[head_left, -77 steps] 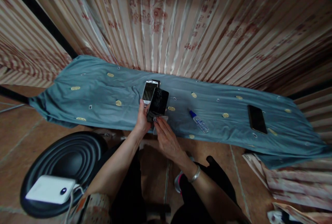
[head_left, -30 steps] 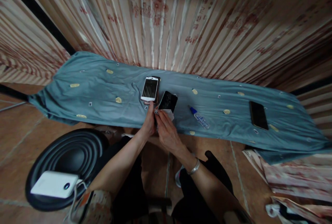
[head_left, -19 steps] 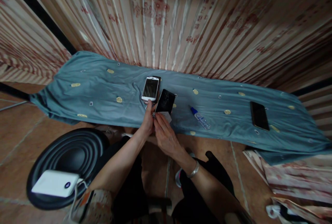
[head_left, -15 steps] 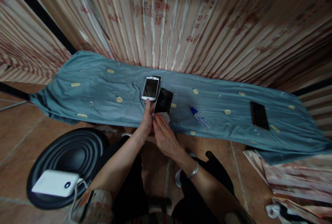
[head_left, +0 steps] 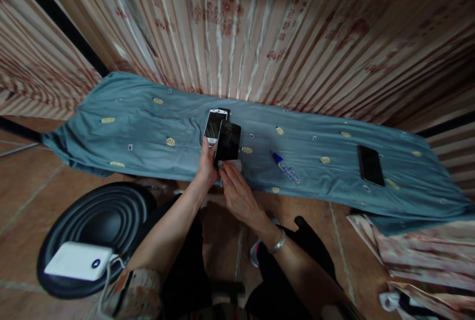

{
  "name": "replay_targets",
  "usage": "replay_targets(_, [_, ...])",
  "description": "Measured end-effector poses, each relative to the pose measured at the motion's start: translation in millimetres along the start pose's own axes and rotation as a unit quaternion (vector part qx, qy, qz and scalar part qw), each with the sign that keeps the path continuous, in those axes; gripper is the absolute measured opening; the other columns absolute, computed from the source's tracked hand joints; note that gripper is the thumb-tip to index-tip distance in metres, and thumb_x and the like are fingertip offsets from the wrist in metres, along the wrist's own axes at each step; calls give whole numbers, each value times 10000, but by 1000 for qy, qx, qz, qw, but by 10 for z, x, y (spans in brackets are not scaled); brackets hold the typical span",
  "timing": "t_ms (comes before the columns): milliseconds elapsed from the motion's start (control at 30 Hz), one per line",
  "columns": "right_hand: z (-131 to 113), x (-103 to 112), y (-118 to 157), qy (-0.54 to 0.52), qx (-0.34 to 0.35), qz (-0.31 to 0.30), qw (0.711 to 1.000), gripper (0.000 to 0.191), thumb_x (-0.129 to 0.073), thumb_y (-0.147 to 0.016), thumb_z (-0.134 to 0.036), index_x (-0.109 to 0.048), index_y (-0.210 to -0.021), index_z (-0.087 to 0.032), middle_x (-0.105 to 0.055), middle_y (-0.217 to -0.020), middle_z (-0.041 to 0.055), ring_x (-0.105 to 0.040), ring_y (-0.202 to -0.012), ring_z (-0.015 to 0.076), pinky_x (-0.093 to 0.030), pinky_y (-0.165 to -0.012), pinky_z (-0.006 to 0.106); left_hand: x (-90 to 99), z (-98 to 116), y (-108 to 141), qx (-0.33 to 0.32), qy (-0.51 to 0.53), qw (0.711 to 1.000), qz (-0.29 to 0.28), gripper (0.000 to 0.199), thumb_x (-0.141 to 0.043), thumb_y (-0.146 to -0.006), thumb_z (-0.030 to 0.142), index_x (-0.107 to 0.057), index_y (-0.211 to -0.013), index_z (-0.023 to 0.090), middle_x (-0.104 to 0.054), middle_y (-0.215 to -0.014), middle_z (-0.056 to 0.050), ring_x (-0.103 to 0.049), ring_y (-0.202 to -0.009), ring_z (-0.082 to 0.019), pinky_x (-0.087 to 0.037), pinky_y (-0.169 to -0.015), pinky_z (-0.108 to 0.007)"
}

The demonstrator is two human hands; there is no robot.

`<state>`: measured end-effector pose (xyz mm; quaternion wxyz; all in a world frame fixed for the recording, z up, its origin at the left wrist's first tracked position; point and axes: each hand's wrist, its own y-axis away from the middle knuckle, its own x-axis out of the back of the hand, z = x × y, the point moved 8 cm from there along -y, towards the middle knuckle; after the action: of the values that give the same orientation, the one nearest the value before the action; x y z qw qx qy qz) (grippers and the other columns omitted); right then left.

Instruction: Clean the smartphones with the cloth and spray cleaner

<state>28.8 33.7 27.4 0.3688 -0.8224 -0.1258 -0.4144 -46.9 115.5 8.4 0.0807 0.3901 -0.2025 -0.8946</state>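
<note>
My left hand [head_left: 208, 165] grips a black smartphone [head_left: 228, 142] by its left side, with the dark screen turned up. The screen's upper part looks marked or cracked. My right hand [head_left: 237, 192] pinches a pale grey cloth or wipe [head_left: 234, 164] against the phone's bottom edge. Just beyond, a white smartphone [head_left: 214, 124] lies face up on top of a darker object that is mostly hidden, and the held phone overlaps it in view. To the right rests a clear spray bottle or tube with a blue cap [head_left: 285, 167].
A blue-green cloth [head_left: 148, 122] with yellow prints covers the long bench. Another black phone [head_left: 371, 165] lies at its right. Left of my legs stands a round black stool [head_left: 122, 206] bearing a white power bank [head_left: 79, 261] with a cable. Curtains [head_left: 237, 28] hang behind.
The black phone has shifted slightly left and turned more upright, now covering more of the white phone. My left thumb has moved left and down; my right hand stays at the bottom edge.
</note>
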Motion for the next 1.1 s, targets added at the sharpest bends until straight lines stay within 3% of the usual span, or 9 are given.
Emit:
replay_targets(533, [161, 34, 56, 14, -27, 20, 999, 577, -305, -955, -36, -333, -1531, -54, -448, -1525, 213, -274, -1511, 268, -398, -1191, 527, -19, 120, -24, -19, 19, 999, -34, 744, -348, -874, 765, -725, -1054, 148, -767, -968, -153, -698, -1052, -326, -556, -859, -411])
replay_targets(933, [347, 68, 30, 4, -67, 43, 997, 613, -331, -967, -62, -267, -1572, -138, -415, -1563, 160, -316, -1497, 249, -392, -1196, 511, -42, 36, 3, 8, 13, 999, -45, 766, -373, -867, 766, -718, -1108, 126, -771, -958, -153, -721, -982, -305, -569, -830, -395])
replay_targets(1100, [399, 120, 0, 7, -76, 50, 996, 583, -313, -976, -69, -299, -1558, -117, -410, -1560, 171, -318, -1496, 243, -388, -1203, 493, -6, -15, 9, 22, 12, 1000, -19, 723, -336, -912, 717, -728, -1068, 130, -774, -909, -130, -723, -972, -306, -573, -834, -403])
